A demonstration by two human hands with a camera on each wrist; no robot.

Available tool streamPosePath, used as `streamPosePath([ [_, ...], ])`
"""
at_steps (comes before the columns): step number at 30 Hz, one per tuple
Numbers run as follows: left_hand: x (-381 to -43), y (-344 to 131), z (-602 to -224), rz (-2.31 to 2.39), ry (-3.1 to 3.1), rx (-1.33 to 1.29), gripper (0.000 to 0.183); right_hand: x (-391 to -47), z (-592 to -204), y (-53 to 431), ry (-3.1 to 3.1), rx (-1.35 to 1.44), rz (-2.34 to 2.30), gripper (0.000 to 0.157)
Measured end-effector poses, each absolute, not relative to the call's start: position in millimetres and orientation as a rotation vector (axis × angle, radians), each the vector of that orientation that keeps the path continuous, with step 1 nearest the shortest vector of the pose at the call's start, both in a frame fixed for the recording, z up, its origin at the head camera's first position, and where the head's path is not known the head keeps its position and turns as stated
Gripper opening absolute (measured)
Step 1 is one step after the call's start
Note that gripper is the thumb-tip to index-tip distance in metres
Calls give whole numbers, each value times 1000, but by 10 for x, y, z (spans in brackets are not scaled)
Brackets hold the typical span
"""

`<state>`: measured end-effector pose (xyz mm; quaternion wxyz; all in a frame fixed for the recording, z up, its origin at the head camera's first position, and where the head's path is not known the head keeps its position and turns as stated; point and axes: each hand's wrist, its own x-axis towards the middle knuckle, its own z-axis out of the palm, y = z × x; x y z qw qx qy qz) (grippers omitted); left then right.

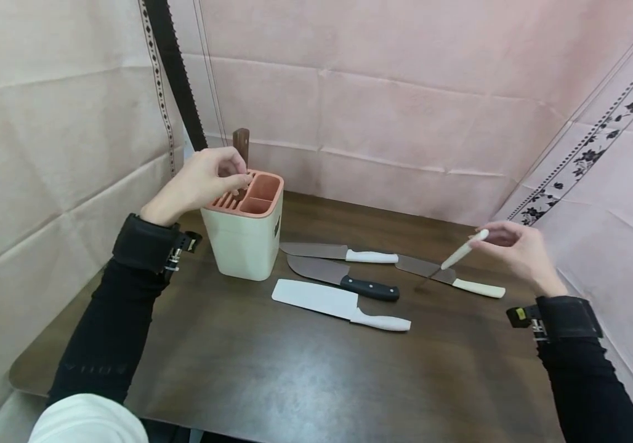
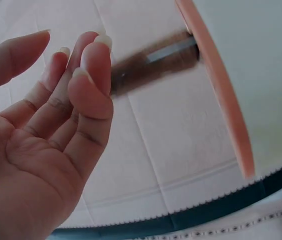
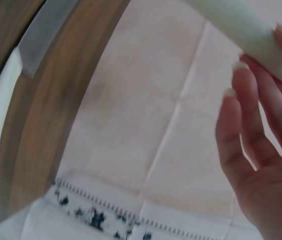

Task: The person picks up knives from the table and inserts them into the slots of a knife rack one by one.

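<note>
My right hand (image 1: 516, 252) pinches the end of a knife's pale handle (image 1: 465, 249) between thumb and fingers. That knife tilts down to the left, its thin blade seen almost edge-on above the table; its handle (image 3: 246, 32) also shows in the right wrist view. Over the pale green knife block (image 1: 239, 243) with its orange slotted top hovers my left hand (image 1: 205, 178), fingers loosely bent. A brown wooden handle (image 1: 241, 143) stands up from the block behind the left fingers. In the left wrist view, thumb and fingers are apart, and the brown handle (image 2: 156, 62) lies beyond them.
Right of the block lie a white-handled knife (image 1: 372, 256), a black-handled knife (image 1: 369, 288), a white cleaver (image 1: 316, 298) and a pale-handled knife (image 1: 479, 288) on the brown table (image 1: 294, 381). Cloth curtains (image 1: 377, 123) hang behind and at both sides.
</note>
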<state>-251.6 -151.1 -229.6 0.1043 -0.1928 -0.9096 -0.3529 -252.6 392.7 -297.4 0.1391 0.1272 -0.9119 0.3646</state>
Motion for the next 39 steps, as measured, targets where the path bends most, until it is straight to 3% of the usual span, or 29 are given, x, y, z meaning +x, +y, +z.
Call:
streamPosePath([
  [8,-2487,-1390,-2344,-1039,-2736,-642,19,-2624,-2901,3567,-2521,414,1137,36],
  [14,-2519,-1307,-2382,-1022,-2759,-690,15,-2480,-2660,3226,-2494,475,1097,33],
  [25,-2550,-1182,-2440,-1021,-2738,-813,17,-2707,-2709,3111,-2477,506,1115,39],
  [32,-2560,-1128,-2466,-1064,-2722,-867,14,-2594,-2579,2864,-2449,535,1178,32],
  [39,-2594,-1050,-2483,-1073,-2731,-888,23,-2475,-2438,2679,-2440,564,1154,29],
])
